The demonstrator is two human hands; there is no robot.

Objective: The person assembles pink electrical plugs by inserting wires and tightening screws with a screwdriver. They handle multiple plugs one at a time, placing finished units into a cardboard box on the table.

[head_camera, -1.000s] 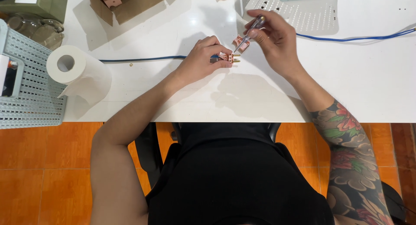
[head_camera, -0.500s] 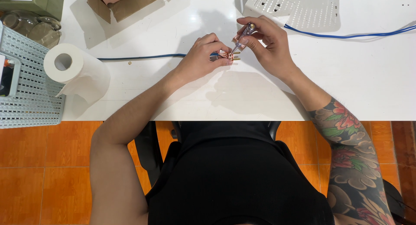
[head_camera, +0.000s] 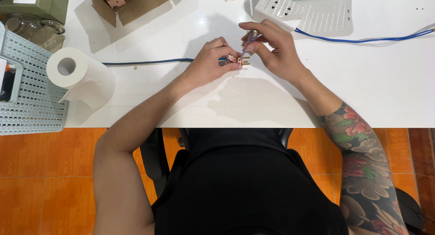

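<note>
On the white table [head_camera: 217, 103], my left hand [head_camera: 209, 63] pinches a small pink plug [head_camera: 238, 61] with brass prongs, fixed to the end of a dark blue cable [head_camera: 145, 62] that runs off to the left. My right hand [head_camera: 275, 47] grips a slim screwdriver [head_camera: 248, 41] with a clear handle, tilted so its tip meets the plug. Both hands are close together near the table's middle, fingers partly hiding the plug.
A toilet paper roll [head_camera: 74, 72] lies at the left beside a pale blue perforated basket [head_camera: 31, 97]. A cardboard box [head_camera: 131, 4] sits at the back. A white power strip [head_camera: 283, 6] with a blue cord [head_camera: 362, 39] lies at the back right. A glass jar [head_camera: 34, 29] stands far left.
My right hand has drawn the screwdriver more upright and closer over the plug. The left hand keeps its hold on the plug in nearly the same spot.
</note>
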